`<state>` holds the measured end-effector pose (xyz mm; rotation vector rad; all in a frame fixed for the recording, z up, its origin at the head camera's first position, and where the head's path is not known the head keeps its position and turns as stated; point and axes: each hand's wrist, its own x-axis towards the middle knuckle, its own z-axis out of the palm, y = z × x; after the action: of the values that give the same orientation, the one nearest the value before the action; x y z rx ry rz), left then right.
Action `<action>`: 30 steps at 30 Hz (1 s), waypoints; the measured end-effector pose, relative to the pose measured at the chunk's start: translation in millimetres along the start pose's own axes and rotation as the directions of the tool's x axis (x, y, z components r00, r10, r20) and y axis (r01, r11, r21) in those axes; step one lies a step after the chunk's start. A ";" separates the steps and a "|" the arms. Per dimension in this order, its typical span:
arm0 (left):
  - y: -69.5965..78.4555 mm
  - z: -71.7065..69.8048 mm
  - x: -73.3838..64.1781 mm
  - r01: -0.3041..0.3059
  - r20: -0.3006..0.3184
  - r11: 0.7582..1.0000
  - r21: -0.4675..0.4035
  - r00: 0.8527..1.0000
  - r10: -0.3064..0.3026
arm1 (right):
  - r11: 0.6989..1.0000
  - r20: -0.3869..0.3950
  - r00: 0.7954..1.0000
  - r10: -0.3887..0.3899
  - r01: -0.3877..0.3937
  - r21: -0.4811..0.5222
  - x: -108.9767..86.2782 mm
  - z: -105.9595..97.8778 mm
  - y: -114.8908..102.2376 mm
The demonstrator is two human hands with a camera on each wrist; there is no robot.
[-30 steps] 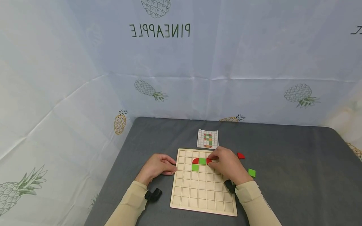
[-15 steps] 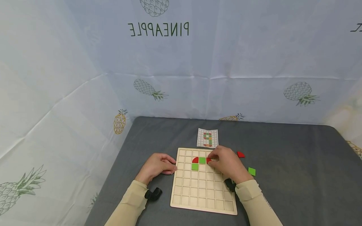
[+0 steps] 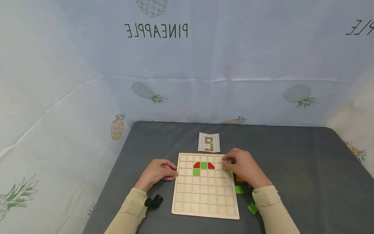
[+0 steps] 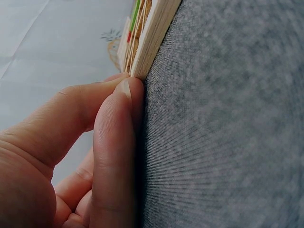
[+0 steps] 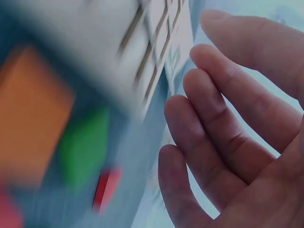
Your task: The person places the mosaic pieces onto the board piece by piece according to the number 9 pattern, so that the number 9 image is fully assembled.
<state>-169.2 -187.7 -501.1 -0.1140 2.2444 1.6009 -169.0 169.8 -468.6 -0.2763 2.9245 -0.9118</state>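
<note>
A pale wooden grid board (image 3: 204,195) lies on the grey table in the head view. My left hand (image 3: 157,173) pinches its left edge between thumb and finger; the left wrist view shows the fingertips (image 4: 135,92) right at the wooden rim. On the board sit a left red quarter-circle tile (image 3: 197,165), a green square tile (image 3: 204,165), a right red quarter-circle tile (image 3: 211,165) and a lower green square tile (image 3: 196,172). Over the board's right edge hovers my right hand (image 3: 244,167), fingers loosely bent, thumb apart, nothing between them (image 5: 247,128).
Behind the board lies a printed pattern card (image 3: 208,142). Beside the board's right edge, near the right forearm, are an orange tile (image 3: 239,179) and loose green tiles (image 3: 253,208). A blurred red tile (image 5: 105,190) shows in the right wrist view. A pineapple-print curtain (image 3: 187,97) backs the table.
My right hand has let go of the right red quarter-circle tile, which lies in its cell, and has moved right to the board's edge. The left hand keeps its place on the board.
</note>
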 end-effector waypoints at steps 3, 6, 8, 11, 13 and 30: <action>-0.6 0.2 0.3 0.001 0.000 1.000 0.002 1.000 -0.001 | 0.999 -0.017 0.999 0.027 -0.028 -0.021 -12.9 -15.5 20.0; 0.1 0.3 1.0 0.008 -0.007 1.000 0.006 1.000 -0.008 | 0.998 -0.019 0.999 0.050 -0.051 -0.039 -27.5 -28.6 39.6; 0.9 -0.5 1.1 0.013 -0.016 1.000 0.009 1.000 -0.013 | 0.997 -0.015 0.998 0.065 -0.066 -0.044 -35.6 -33.6 50.7; 2.0 -1.7 0.9 0.020 -0.020 1.000 0.009 1.000 -0.020 | 0.995 -0.006 0.997 0.079 -0.079 -0.058 -44.2 -36.3 64.9; 1.7 -1.9 0.7 0.026 -0.023 1.000 0.013 0.999 -0.025 | 0.995 -0.002 0.996 0.086 -0.086 -0.056 -48.7 -37.0 71.6; 2.3 -0.5 -1.1 0.021 -0.008 1.000 -0.001 1.000 -0.021 | 0.993 -0.004 0.993 0.115 -0.116 -0.040 -70.0 -44.1 86.2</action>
<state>-168.9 -187.5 -498.4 -0.1439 2.2409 1.5932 -118.4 277.4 -480.7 -0.1070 2.9271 -0.8384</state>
